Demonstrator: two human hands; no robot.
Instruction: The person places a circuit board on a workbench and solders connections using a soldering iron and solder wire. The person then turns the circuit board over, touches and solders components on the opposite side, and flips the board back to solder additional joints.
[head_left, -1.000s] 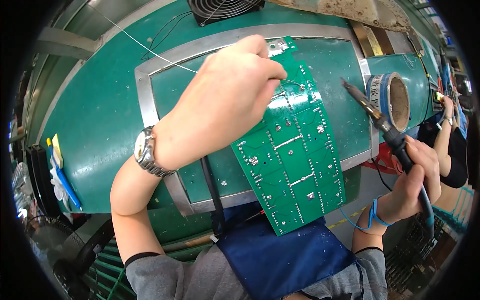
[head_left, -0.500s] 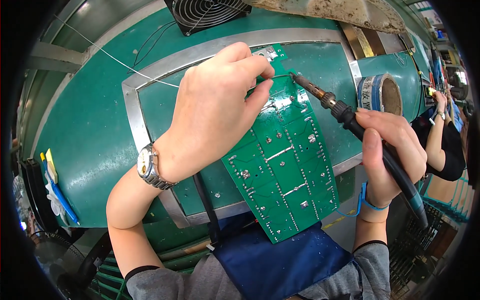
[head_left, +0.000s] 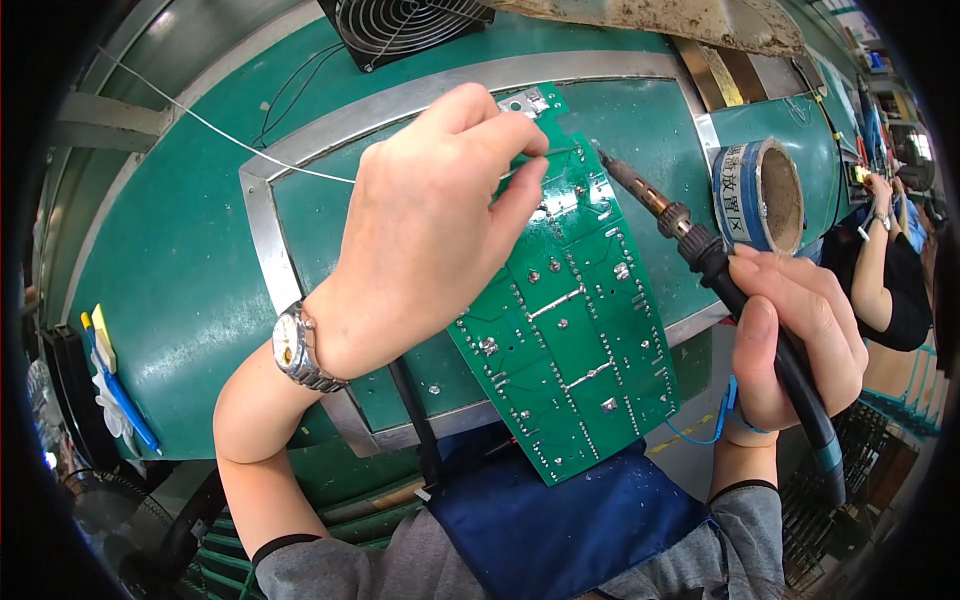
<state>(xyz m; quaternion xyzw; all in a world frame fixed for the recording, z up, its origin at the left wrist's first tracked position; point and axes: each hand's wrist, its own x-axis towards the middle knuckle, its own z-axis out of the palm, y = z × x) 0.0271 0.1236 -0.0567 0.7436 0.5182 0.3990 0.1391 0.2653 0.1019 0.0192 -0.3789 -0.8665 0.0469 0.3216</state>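
A green circuit board (head_left: 590,335), its solder joints facing up, slants across the frame toward my lap. Above its upper part, my left hand (head_left: 420,200) pinches a thin solder wire (head_left: 225,128) between thumb and fingers. The wire trails off to the upper left, and its short free end points at joints near the board's upper right edge. My right hand (head_left: 800,345) grips a black-handled soldering iron (head_left: 712,262). The iron's dark tip is just right of that edge, apart from the wire's end. My left palm and part of the board below it are hidden.
A metal frame (head_left: 268,225) is set on the green bench (head_left: 170,330). At the back stands a black fan (head_left: 405,25). A tape roll (head_left: 757,196) sits right of the iron. A blue pen (head_left: 130,405) lies far left; another person's arm (head_left: 872,265) shows far right.
The soldering iron and my right hand have moved right and down, taking the tip off the joint by the wire's end. My left hand has barely moved.
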